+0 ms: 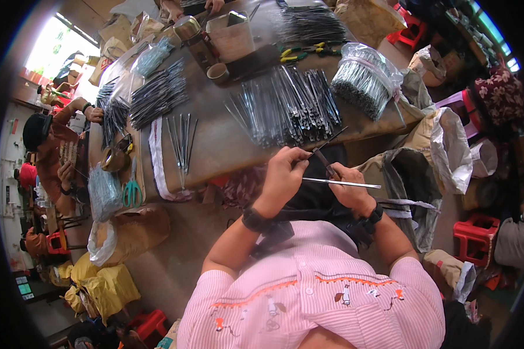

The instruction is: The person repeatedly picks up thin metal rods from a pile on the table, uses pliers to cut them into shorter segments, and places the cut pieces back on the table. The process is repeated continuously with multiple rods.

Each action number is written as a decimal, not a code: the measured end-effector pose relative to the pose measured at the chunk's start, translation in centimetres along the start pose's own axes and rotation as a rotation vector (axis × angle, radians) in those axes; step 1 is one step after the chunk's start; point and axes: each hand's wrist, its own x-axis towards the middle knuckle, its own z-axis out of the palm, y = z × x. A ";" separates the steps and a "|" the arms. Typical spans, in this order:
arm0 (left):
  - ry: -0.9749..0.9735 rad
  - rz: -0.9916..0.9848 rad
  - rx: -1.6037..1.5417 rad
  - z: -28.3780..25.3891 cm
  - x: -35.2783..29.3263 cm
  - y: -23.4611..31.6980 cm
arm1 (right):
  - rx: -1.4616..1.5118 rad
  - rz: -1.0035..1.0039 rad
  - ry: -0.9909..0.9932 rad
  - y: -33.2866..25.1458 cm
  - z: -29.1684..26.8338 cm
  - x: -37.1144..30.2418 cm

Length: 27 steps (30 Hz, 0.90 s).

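Note:
My left hand (pixel 286 167) is closed in a pinch near the table's front edge, on the end of a thin dark strip (pixel 333 137) that slants up to the right. My right hand (pixel 351 187) is wrapped round a slim dark tool (pixel 322 159); its tip meets the strip near my left fingers. A bright silver metal strip (pixel 360 185) also lies across my right hand, its left end close to my left hand. Just beyond, a wide row of metal strips (pixel 300 107) is spread on the table (pixel 215 152). What my fingertips cover is hidden.
Plastic-wrapped strips (pixel 364 81) stand at the right; pliers (pixel 308 52), a thermos (pixel 191 32) and a plastic tub (pixel 232 38) lie farther back. More strip piles (pixel 158 96) and teal scissors (pixel 132 187) are left. Open sacks (pixel 448 148) flank me. A co-worker (pixel 58 139) sits left.

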 end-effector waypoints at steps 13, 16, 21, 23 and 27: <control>0.105 0.148 0.329 -3.7 -0.5 1.6 | 0.121 0.058 0.006 -1.2 1.4 1.6; 0.263 0.177 0.359 -5.0 -0.6 0.3 | 0.189 0.026 -0.052 -1.3 2.3 1.8; 0.614 0.042 0.669 -14.5 -0.7 -4.6 | 0.427 0.152 -0.067 0.0 2.6 1.1; 0.742 -0.079 0.833 -19.4 -1.2 -7.0 | 0.502 0.175 -0.034 0.8 2.5 0.7; 0.828 -0.216 0.903 -25.2 -1.9 -11.1 | 0.651 0.241 0.020 1.5 2.3 0.2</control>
